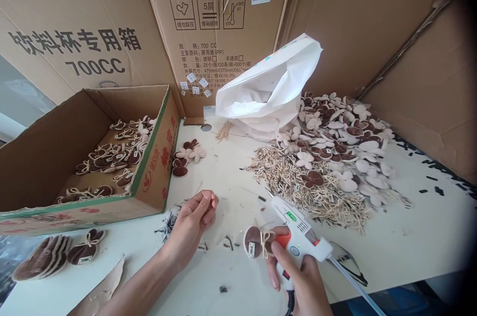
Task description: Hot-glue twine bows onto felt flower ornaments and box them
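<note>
Cardboard [257, 28] and glasses [359, 276]
Printed cardboard stands behind the counter [402, 239]; the glasses lie near its front edge.

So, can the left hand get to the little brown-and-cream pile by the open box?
Probably yes. The little pile lies just beyond the left hand, outside the box, with mostly bare tabletop between. That hand is curled, though; whether it pinches something, I can't tell.

Smooth plastic glue gun [298, 220], fuzzy cloth miniature shoe [250, 237], matt cardboard box [152, 177]; smooth, faintly glossy tabletop [227, 177]
</note>
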The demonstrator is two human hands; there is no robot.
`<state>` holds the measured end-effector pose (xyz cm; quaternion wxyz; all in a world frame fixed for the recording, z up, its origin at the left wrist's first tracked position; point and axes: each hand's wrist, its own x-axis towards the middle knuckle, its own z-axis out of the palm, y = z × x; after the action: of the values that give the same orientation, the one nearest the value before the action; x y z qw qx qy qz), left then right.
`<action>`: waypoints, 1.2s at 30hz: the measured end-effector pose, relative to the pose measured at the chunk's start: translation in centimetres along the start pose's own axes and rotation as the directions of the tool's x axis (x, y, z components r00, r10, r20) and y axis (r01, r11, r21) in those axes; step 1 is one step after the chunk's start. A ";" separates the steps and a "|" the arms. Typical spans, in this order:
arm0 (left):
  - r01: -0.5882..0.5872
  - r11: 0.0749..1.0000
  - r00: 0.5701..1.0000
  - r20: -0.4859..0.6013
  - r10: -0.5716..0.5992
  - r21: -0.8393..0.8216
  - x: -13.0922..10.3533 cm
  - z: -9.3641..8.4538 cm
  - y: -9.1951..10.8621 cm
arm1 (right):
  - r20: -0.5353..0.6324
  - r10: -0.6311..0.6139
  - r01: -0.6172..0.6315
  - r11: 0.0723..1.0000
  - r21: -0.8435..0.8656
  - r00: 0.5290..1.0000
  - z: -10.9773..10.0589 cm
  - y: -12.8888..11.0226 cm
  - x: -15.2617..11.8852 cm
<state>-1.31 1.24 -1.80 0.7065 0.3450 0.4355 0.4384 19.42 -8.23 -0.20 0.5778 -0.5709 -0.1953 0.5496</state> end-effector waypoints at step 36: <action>0.002 1.000 1.000 -0.017 -0.002 -0.006 0.0 0.1 0.2 | -0.028 0.015 -0.014 1.000 0.009 1.000 0.2 -0.2 -0.1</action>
<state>-1.28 1.31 -1.61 0.7042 0.3386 0.4404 0.4422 19.33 -8.21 0.09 0.5791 -0.5773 -0.1805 0.5467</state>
